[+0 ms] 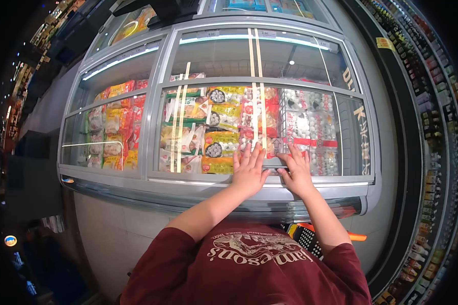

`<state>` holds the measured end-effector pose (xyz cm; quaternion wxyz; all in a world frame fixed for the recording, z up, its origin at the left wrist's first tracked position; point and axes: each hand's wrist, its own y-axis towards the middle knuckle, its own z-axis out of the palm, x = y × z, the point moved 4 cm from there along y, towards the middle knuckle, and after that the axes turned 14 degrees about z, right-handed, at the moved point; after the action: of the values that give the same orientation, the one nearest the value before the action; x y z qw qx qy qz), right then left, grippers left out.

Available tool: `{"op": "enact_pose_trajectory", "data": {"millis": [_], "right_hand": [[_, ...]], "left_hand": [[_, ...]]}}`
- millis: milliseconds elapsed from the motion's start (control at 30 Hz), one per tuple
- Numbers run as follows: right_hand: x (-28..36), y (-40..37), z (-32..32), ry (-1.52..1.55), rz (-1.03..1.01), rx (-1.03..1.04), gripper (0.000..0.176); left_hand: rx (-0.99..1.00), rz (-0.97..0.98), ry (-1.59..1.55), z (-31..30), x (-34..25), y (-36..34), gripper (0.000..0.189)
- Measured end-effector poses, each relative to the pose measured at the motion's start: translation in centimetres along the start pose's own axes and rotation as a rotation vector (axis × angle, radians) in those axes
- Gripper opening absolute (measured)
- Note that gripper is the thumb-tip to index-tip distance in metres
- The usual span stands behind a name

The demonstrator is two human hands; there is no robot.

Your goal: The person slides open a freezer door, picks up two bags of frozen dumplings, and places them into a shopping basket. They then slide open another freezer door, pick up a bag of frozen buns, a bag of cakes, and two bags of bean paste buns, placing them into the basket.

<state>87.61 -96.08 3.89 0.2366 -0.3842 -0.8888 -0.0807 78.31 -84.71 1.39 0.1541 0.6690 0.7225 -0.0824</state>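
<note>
Both of my hands rest on the glass sliding lid [300,90] of a chest freezer, one on each side of its grey handle [275,163]. My left hand [249,166] lies with fingers stretched over the glass just left of the handle. To the right of it, my right hand [295,166] is also spread, its thumb near the handle. Under the glass are yellow bags of frozen balls [222,118], red bags [247,117] and clear packs of white balls [322,129]. The lid looks shut.
Another freezer section [112,119] with bagged food adjoins on the left. A bumper rail [163,197] runs along the front. A black dotted basket with an orange handle [359,237] is below my right arm. Shelves of bottles [430,188] line the right side.
</note>
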Motion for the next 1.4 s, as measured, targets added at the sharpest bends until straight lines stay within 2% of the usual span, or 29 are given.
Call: {"op": "enact_pose_trajectory", "data": {"millis": [133,500,833,933,967,1067,1133,1167,1200,1233,1300,1333,1400], "right_hand": [[-1.1,3.9,0.4,0.028,-0.047,-0.044,0.038],[-2.7,18.3,0.5,0.0,-0.125,-0.246,0.042],[-3.4,24.5,0.8,-0.016,-0.134,-0.358,0.04],[-3.7,24.5,1.2,-0.029,0.065,-0.393,0.041],[-3.8,23.5,1.6,-0.104,0.056,-0.577,0.038],[-1.4,14.8,-1.5,0.085,0.388,0.125,0.034],[0.2,4.1,-4.7,0.474,0.427,0.192,0.028],[0.5,-1.8,-6.0,0.539,0.357,0.104,0.024],[0.7,-7.7,-7.1,0.551,0.423,0.065,0.022],[0.3,-14.0,-7.3,0.599,0.56,-0.01,0.023],[-0.6,-27.0,-5.4,0.799,0.99,-0.27,0.024],[-0.3,-33.2,-3.9,0.771,1.196,-0.366,0.023],[-0.5,-47.1,2.1,0.615,1.48,-0.381,0.025]], "left_hand": [[-0.062,0.017,0.079,0.0,1.8,3.1,0.058],[-0.214,0.065,0.234,-1.1,9.9,15.2,0.051],[-0.222,0.071,0.347,-0.7,14.1,20.6,0.051],[-0.204,0.053,0.36,-0.8,14.8,21.4,0.053],[-0.2,0.053,0.352,-0.9,14.9,21.8,0.053],[-0.154,0.055,0.335,-0.9,15.2,22.3,0.056],[-0.124,0.046,0.295,-1.0,15.3,22.5,0.057],[-0.119,0.052,0.286,-1.0,15.3,22.5,0.058],[-0.113,0.057,0.287,-1.1,15.4,22.6,0.059],[-0.132,0.073,0.271,-1.1,15.5,22.6,0.06],[-0.167,0.104,0.268,-0.7,16.3,22.1,0.061],[-0.173,0.114,0.283,-0.2,16.0,21.3,0.061],[-0.147,-0.016,0.365,0.9,12.4,19.0,0.06]]}}
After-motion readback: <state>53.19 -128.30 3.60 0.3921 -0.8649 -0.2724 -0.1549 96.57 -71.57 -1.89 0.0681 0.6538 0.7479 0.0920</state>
